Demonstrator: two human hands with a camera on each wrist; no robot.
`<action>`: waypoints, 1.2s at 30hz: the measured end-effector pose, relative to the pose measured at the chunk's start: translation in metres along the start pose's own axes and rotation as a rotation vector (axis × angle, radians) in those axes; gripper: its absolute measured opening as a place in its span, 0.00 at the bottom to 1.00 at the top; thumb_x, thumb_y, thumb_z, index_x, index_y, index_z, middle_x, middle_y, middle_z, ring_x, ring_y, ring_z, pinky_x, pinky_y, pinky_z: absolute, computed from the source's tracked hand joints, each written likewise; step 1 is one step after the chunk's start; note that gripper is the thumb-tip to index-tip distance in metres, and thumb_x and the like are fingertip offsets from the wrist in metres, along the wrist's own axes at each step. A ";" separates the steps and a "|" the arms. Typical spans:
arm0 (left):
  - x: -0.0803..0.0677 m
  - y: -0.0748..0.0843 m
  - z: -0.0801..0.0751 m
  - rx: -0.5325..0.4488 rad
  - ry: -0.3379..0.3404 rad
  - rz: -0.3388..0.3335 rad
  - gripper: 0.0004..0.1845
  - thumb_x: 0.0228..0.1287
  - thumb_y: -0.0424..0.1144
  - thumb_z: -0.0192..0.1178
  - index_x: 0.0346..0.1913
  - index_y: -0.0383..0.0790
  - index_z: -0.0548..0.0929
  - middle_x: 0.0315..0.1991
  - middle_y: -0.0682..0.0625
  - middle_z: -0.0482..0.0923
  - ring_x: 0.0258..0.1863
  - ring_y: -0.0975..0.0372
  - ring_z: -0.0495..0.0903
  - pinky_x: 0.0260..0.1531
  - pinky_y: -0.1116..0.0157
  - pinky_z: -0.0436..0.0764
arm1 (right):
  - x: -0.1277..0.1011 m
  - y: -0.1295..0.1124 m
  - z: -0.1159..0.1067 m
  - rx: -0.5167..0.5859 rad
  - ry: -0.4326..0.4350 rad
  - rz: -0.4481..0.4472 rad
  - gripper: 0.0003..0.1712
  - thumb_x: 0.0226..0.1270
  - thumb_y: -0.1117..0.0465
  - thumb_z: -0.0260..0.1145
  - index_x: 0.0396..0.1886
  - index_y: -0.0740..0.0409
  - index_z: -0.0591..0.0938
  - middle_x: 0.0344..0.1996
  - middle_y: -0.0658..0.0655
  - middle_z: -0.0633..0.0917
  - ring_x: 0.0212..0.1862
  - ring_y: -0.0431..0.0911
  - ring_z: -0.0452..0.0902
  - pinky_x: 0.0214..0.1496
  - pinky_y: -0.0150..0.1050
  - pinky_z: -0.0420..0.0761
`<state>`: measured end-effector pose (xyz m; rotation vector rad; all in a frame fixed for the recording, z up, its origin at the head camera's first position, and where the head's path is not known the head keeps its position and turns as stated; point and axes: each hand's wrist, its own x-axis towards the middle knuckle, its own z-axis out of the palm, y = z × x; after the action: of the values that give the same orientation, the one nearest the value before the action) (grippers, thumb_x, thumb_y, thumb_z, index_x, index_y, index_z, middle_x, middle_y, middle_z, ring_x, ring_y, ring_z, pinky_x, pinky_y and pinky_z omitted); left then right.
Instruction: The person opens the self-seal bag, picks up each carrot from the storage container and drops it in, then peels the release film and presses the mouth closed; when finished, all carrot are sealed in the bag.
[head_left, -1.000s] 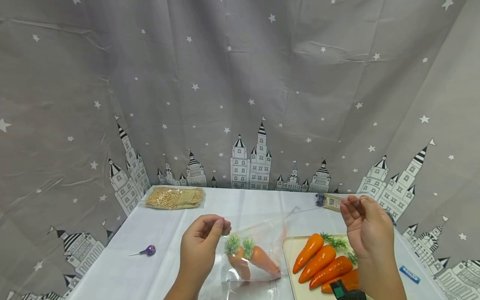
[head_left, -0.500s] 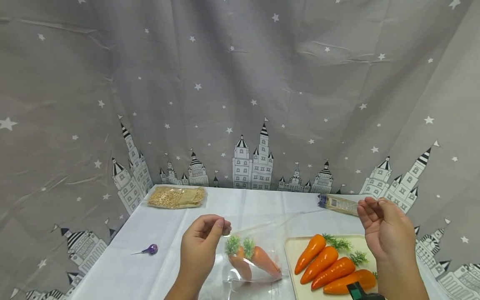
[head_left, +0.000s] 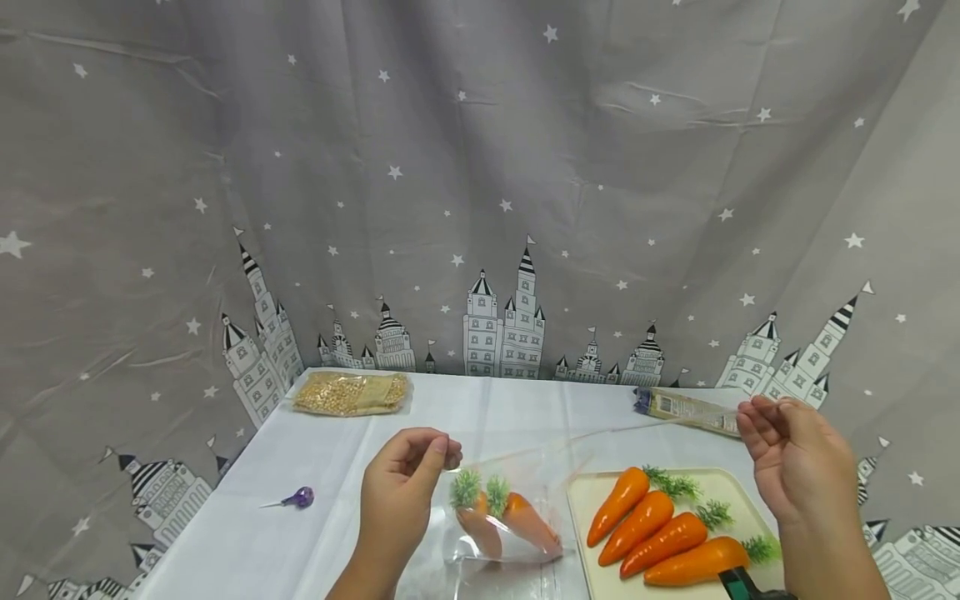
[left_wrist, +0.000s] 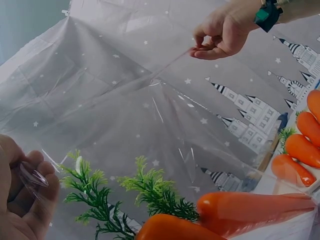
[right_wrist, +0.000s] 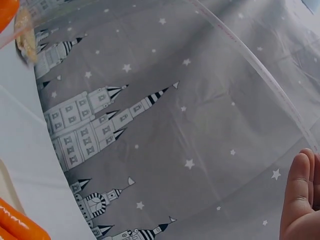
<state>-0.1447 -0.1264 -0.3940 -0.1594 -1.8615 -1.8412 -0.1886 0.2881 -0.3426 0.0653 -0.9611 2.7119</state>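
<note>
Both hands pinch the top edge of a clear bag (head_left: 510,492) — the left hand (head_left: 401,483) at one corner, the right hand (head_left: 795,467) far out at the other. Two toy carrots (head_left: 506,521) sit inside, low beside the left hand — more carrots on a tray (head_left: 577,508) under the right hand.

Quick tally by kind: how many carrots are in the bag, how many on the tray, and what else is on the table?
Carrots in the clear bag: 2
Carrots on the tray: 4
Packets at the back: 2
Purple lollipop: 1
Total: 9
</note>
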 end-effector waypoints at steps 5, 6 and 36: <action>0.000 0.001 0.000 0.002 -0.003 -0.002 0.02 0.73 0.32 0.65 0.40 0.37 0.85 0.35 0.48 0.88 0.35 0.58 0.89 0.41 0.65 0.89 | 0.002 -0.001 0.000 0.016 0.043 -0.003 0.08 0.82 0.69 0.54 0.40 0.66 0.77 0.33 0.62 0.87 0.35 0.54 0.90 0.42 0.42 0.91; 0.000 0.002 0.000 0.003 -0.003 -0.006 0.02 0.73 0.32 0.65 0.40 0.37 0.85 0.35 0.48 0.88 0.35 0.58 0.89 0.41 0.65 0.89 | 0.002 -0.001 -0.001 0.013 0.054 -0.003 0.08 0.82 0.69 0.54 0.40 0.66 0.77 0.33 0.62 0.87 0.35 0.54 0.90 0.42 0.42 0.91; 0.001 -0.001 -0.003 0.017 0.007 -0.001 0.04 0.74 0.33 0.64 0.40 0.35 0.84 0.35 0.47 0.88 0.34 0.58 0.88 0.39 0.65 0.89 | 0.048 -0.051 -0.076 -0.948 0.365 -0.038 0.11 0.84 0.60 0.49 0.47 0.60 0.77 0.27 0.39 0.85 0.30 0.31 0.86 0.34 0.27 0.86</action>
<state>-0.1446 -0.1300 -0.3947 -0.1454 -1.8723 -1.8233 -0.2180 0.3847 -0.3644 -0.5506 -1.9285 1.8651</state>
